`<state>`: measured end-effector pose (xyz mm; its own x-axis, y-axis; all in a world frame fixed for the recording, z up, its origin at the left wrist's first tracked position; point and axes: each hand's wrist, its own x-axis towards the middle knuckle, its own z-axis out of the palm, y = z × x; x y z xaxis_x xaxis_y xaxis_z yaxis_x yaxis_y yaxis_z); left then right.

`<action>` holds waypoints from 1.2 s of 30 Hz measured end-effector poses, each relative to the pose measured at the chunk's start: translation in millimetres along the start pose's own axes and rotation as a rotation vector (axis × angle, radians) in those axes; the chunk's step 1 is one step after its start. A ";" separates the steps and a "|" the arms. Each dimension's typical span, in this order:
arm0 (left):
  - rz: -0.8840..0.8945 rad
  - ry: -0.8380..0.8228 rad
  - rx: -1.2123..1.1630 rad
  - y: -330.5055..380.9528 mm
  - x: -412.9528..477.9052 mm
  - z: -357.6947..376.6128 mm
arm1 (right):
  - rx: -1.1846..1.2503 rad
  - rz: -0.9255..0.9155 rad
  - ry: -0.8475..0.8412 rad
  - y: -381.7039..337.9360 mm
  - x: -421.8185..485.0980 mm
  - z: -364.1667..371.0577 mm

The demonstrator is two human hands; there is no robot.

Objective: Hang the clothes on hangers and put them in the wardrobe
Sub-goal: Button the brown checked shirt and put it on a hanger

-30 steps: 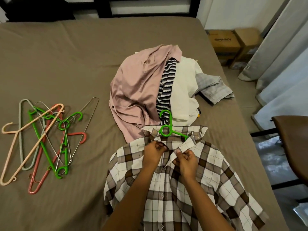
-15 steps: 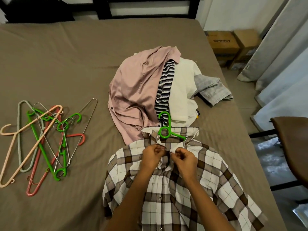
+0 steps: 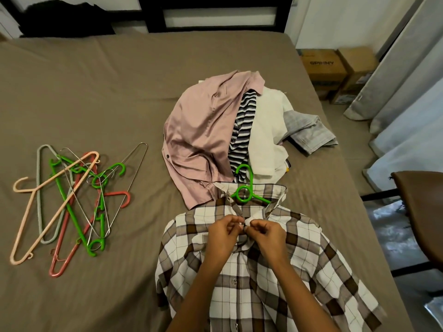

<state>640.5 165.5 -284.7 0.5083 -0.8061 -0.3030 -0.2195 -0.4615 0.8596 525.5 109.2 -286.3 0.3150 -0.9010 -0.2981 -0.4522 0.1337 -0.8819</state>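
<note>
Checked shirt point(image 3: 263, 286) flat on bed point(image 3: 100, 92), green hanger point(image 3: 248, 188) inside collar. Left hand point(image 3: 224, 233) and right hand point(image 3: 267, 234) pinch the placket edges at lower centre, probably buttoning so it won't slip off.

We pinched the plaid shirt point(image 3: 299, 259) just below its collar with our left grip point(image 3: 224, 232) and right grip point(image 3: 266, 233); a green hanger point(image 3: 250, 179) poked from the shirt's collar.

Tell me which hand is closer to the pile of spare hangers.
Left. The left hand pinches the plaid shirt on the side facing the spare hangers; the right hand pinches it just beyond, farther off.
</note>
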 end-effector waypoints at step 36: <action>-0.363 0.197 -0.244 3.4 0.0 21.1 | 0.030 -0.031 0.251 -9.5 -24.5 25.9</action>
<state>622.3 156.1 -290.5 0.6689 -0.5130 -0.5380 0.1913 -0.5806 0.7914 543.6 140.7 -280.0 0.1096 -0.9786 -0.1741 -0.4194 0.1133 -0.9007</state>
